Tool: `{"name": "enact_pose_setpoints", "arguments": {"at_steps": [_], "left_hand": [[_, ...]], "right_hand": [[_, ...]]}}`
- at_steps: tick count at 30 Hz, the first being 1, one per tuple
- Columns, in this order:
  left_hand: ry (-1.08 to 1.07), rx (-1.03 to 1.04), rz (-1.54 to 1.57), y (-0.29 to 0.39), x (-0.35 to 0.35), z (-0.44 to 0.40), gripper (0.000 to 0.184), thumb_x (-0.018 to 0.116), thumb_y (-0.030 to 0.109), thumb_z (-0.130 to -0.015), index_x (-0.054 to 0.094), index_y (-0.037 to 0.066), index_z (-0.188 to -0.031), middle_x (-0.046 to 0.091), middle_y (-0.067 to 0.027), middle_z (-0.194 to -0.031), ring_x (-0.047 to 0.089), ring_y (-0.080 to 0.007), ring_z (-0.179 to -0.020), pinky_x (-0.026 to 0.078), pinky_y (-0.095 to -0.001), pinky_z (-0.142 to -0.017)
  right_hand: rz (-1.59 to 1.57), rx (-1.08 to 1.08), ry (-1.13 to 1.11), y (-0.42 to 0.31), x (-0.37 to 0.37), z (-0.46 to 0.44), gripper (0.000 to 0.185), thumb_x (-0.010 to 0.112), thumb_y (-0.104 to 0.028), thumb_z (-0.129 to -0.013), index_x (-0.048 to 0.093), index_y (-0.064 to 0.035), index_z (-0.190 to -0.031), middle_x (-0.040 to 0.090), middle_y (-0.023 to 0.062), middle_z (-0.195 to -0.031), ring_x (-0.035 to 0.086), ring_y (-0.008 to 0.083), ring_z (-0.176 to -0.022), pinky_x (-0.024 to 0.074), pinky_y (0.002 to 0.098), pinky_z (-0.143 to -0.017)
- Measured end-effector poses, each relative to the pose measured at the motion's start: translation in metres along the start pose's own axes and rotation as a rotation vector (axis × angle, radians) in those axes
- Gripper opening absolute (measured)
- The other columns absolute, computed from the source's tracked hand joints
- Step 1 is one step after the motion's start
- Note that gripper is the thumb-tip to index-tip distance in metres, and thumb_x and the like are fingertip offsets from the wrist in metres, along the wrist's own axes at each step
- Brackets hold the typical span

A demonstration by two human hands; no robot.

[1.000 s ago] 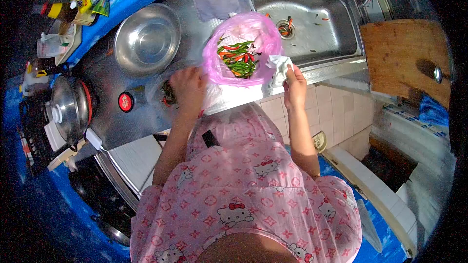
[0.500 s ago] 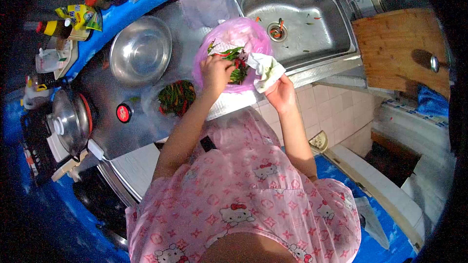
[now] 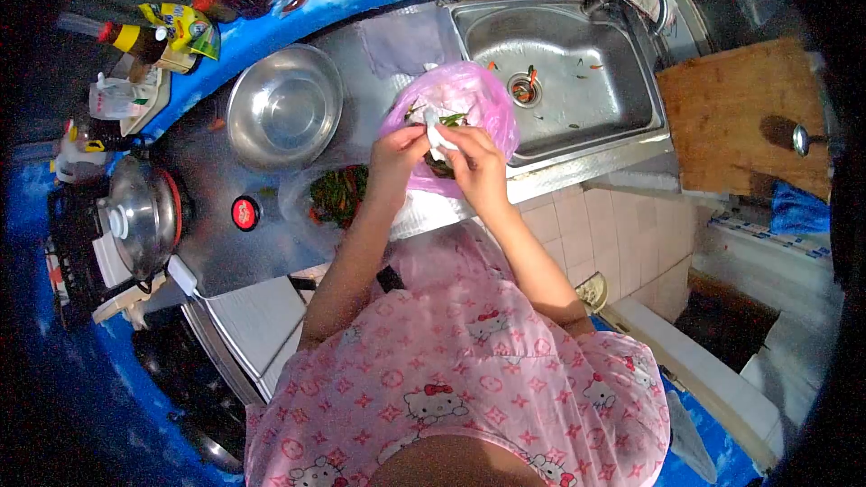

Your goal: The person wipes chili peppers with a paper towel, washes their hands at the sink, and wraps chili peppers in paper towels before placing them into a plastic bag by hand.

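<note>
I see the person's right hand (image 3: pixel 481 167) pinching a small, crumpled white sheet (image 3: pixel 437 138), cloth or paper I can't say, between thumb and fingers. The left hand (image 3: pixel 395 160) meets it there, fingertips drawn in against the sheet's edge; whether they nip the sheet or something folded in it, I cannot tell from my end. Directly below the grip gapes a thin, translucent pink plastic bag (image 3: pixel 502 106), its mouth open around both sets of fingers, and the slim green chili peppers (image 3: pixel 455 119) inside show just past the fingertips, mostly hidden by the hands. Left of the grip, close by the left forearm, I have a dark heap of green and red peppers (image 3: pixel 336 195), with a round jar lid, red with a black rim (image 3: pixel 244 214), farther left. Up and left of the grip rests a wide, shallow, shiny steel basin (image 3: pixel 287 110); straight beyond the bag lies a flat grey cloth (image 3: pixel 406 41). Up and right of the grip I see a rectangular stainless steel sink (image 3: pixel 577 36), with orange and green scraps (image 3: pixel 527 87) at its drain. Farthest left sits a round pan with a glass lid (image 3: pixel 144 221).
</note>
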State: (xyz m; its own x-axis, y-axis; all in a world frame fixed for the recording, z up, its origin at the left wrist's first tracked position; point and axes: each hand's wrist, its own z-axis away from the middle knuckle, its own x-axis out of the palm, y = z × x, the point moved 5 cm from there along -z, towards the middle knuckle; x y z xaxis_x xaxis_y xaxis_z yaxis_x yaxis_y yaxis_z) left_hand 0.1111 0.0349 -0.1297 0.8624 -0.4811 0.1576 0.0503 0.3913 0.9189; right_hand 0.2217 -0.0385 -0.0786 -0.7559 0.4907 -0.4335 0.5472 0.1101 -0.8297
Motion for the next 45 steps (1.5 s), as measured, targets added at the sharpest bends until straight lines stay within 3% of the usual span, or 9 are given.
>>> {"name": "enact_pose_setpoints", "arguments": {"at_steps": [6, 11, 12, 20, 23, 26, 32, 38, 45], "left_hand": [[0.026, 0.12, 0.017, 0.017, -0.001, 0.004, 0.017, 0.056, 0.007, -0.08, 0.062, -0.002, -0.094, 0.061, -0.0018, -0.082, 0.054, -0.007, -0.072, 0.043, -0.0195, -0.066], [-0.207, 0.109, -0.044, 0.027, 0.004, 0.008, 0.02, 0.053, 0.012, -0.083, 0.062, -0.001, -0.094, 0.062, -0.0035, -0.082, 0.055, -0.0094, -0.073, 0.043, -0.022, -0.064], [-0.243, 0.07, -0.051, 0.023, 0.004, 0.007, 0.018, 0.053, 0.011, -0.083, 0.061, -0.001, -0.092, 0.061, -0.0028, -0.081, 0.054, -0.0086, -0.071, 0.043, -0.0216, -0.063], [-0.431, -0.188, 0.314, -0.011, 0.009, -0.002, 0.017, 0.052, 0.013, -0.085, 0.058, -0.001, -0.093, 0.057, -0.0025, -0.081, 0.051, -0.0077, -0.068, 0.042, -0.021, -0.063], [-0.402, -0.127, 0.085, -0.009, 0.008, -0.003, 0.019, 0.051, 0.014, -0.086, 0.057, -0.002, -0.094, 0.057, -0.0038, -0.083, 0.052, -0.0092, -0.071, 0.042, -0.0213, -0.064], [-0.171, -0.119, 0.217, -0.006, 0.004, -0.007, 0.022, 0.051, 0.015, -0.087, 0.055, -0.003, -0.098, 0.057, -0.0054, -0.085, 0.054, -0.0113, -0.074, 0.042, -0.0213, -0.065], [-0.041, -0.133, 0.558, -0.021, -0.001, -0.013, 0.026, 0.052, 0.014, -0.086, 0.05, -0.005, -0.104, 0.058, -0.0108, -0.091, 0.058, -0.0183, -0.086, 0.048, -0.0287, -0.076], [0.049, -0.176, 0.333, -0.027, 0.002, -0.006, 0.029, 0.053, 0.016, -0.085, 0.05, -0.004, -0.105, 0.059, -0.0123, -0.093, 0.061, -0.0206, -0.08, 0.051, -0.0295, -0.069], [0.035, -0.017, 0.125, -0.021, -0.028, 0.004, 0.032, 0.054, 0.025, -0.085, 0.049, -0.001, -0.104, 0.058, -0.0139, -0.097, 0.061, -0.0273, -0.089, 0.052, -0.031, -0.067]], "right_hand": [[-0.78, 0.72, 0.098, 0.043, 0.004, 0.015, 0.019, 0.056, -0.002, -0.08, 0.059, -0.001, -0.099, 0.063, 0.006, -0.08, 0.058, 0.0124, -0.072, 0.045, 0.0243, -0.066], [-0.723, 0.513, 0.008, 0.024, -0.01, -0.001, 0.023, 0.058, -0.003, -0.079, 0.058, -0.0009, -0.102, 0.061, 0.0058, -0.093, 0.057, 0.0132, -0.081, 0.0445, 0.023, -0.074], [-0.482, 0.211, -0.127, 0.011, -0.01, -0.012, 0.028, 0.061, -0.004, -0.076, 0.058, -0.0019, -0.104, 0.061, 0.0065, -0.093, 0.057, 0.0167, -0.086, 0.0433, 0.0258, -0.078], [-0.253, 0.213, -0.158, 0.01, -0.009, -0.012, 0.015, 0.063, -0.006, -0.074, 0.062, -0.0004, -0.088, 0.061, 0.0058, -0.086, 0.057, 0.0136, -0.08, 0.0434, 0.0253, -0.07], [-0.42, 0.6, 0.167, 0.044, -0.016, 0.001, 0.014, 0.062, -0.007, -0.077, 0.061, -0.0015, -0.09, 0.061, 0.0046, -0.083, 0.056, 0.0108, -0.075, 0.0436, 0.0237, -0.067], [-0.59, 0.565, 0.456, 0.05, -0.032, 0.003, 0.015, 0.061, -0.008, -0.078, 0.061, -0.0025, -0.092, 0.061, 0.0038, -0.082, 0.055, 0.0089, -0.072, 0.0435, 0.0224, -0.065], [-0.034, 0.034, 0.082, -0.007, -0.012, 0.002, 0.031, 0.063, -0.002, -0.071, 0.059, -0.0022, -0.101, 0.058, 0.0119, -0.1, 0.055, 0.0259, -0.096, 0.0423, 0.0314, -0.083], [0.257, -0.009, -0.003, 0.001, 0.005, 0.012, 0.028, 0.059, 0.003, -0.066, 0.059, -0.0042, -0.093, 0.057, 0.0109, -0.088, 0.055, 0.0288, -0.085, 0.045, 0.035, -0.072], [-0.079, 0.274, 0.155, 0.031, -0.001, 0.014, 0.014, 0.058, 0.0, -0.074, 0.059, -0.0017, -0.088, 0.061, 0.0091, -0.08, 0.059, 0.0213, -0.071, 0.045, 0.028, -0.061]]}}
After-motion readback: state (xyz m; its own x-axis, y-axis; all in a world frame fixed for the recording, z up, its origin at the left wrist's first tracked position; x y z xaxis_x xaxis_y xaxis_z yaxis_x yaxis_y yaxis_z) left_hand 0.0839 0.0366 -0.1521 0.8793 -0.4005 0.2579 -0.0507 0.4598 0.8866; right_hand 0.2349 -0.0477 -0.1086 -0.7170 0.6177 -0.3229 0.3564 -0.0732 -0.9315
